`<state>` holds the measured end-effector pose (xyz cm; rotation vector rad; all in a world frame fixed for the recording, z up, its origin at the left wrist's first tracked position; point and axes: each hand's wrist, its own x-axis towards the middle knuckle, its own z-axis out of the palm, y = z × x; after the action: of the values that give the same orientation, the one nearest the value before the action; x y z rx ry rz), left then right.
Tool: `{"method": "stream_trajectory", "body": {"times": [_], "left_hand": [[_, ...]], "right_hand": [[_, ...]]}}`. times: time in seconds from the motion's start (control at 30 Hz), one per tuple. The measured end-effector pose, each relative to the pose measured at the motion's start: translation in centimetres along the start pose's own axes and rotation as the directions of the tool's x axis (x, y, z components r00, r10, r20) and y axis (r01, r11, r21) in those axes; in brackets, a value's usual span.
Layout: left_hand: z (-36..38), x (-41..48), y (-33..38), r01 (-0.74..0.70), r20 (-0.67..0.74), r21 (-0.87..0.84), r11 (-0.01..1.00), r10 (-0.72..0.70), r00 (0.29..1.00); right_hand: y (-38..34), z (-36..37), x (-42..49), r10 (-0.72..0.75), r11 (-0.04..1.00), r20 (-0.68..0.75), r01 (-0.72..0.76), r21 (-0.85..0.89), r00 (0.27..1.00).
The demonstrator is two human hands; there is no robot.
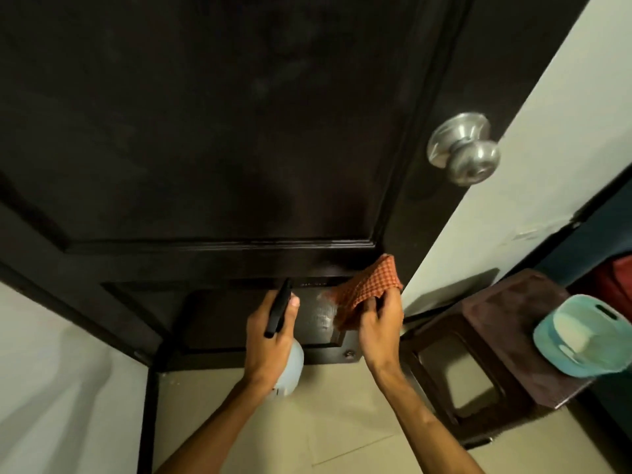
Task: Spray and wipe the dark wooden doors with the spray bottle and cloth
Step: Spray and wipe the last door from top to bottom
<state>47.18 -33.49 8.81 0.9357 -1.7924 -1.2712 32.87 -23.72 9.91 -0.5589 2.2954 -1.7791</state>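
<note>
A dark wooden door [212, 138] fills most of the head view, with a raised upper panel and a smaller lower panel. My left hand [270, 340] grips a pale spray bottle [290, 369] with a black nozzle, which points at the lower panel. My right hand [379, 323] holds an orange checked cloth [364, 290] against the lower panel's right side. A wet sheen [321, 314] shows on the panel between the two hands.
A silver door knob [465, 150] sticks out at the door's right edge. A dark brown plastic stool [478, 350] stands on the tiled floor at the right, with a teal container [581, 340] on it. Pale walls flank the door frame.
</note>
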Motion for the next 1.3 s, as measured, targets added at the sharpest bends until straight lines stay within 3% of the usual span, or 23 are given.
{"method": "stream_trajectory", "body": {"times": [0.13, 0.33, 0.43, 0.53, 0.6, 0.7, 0.83, 1.13, 1.3], "left_hand": [[-0.6, 0.1, 2.6, 0.019, -0.026, -0.036, 0.999, -0.020, 0.999], [-5.4, 2.1, 1.6, 0.006, -0.133, -0.051, 0.999, -0.012, 0.991], [-8.9, 3.1, 0.3, 0.019, -0.162, -0.028, 0.999, -0.024, 0.987], [-12.7, 4.0, -0.7, 0.007, -0.167, -0.005, 1.000, -0.008, 0.986], [-15.0, 4.6, -1.1, -0.018, -0.145, 0.026, 1.000, 0.022, 0.989], [-16.9, 5.4, -0.9, -0.011, -0.148, 0.052, 0.999, 0.018, 0.989], [-15.9, 6.2, 1.1, -0.055, -0.105, 0.063, 0.997, 0.061, 0.993], [-6.1, 5.7, 5.8, -0.035, 0.038, 0.012, 0.999, 0.035, 0.999], [-0.7, 4.5, 10.2, -0.010, 0.083, 0.003, 1.000, 0.010, 0.997]], "right_hand": [[-3.7, -0.3, 2.8, -0.159, 0.986, -0.118, 0.151, -0.076, 0.980], [-4.8, 9.4, 3.1, -0.115, 0.956, -0.107, 0.081, -0.282, 0.988], [-5.6, 14.5, -0.2, -0.191, 0.910, 0.084, 0.209, -0.359, 0.978], [-7.1, 18.6, -2.7, -0.362, 0.864, 0.417, 0.469, -0.185, 0.833], [-7.8, 20.0, -3.2, -0.369, 0.873, 0.493, 0.476, -0.107, 0.788], [-7.5, 18.8, -3.2, -0.337, 0.889, 0.375, 0.423, -0.175, 0.863], [-8.8, 13.3, -1.5, -0.325, 0.901, 0.079, 0.334, -0.278, 0.942], [-12.1, 2.2, 0.7, -0.376, 0.909, -0.052, 0.357, -0.215, 0.925], [-13.5, -4.1, 2.0, -0.472, 0.859, -0.061, 0.443, -0.255, 0.880]]}}
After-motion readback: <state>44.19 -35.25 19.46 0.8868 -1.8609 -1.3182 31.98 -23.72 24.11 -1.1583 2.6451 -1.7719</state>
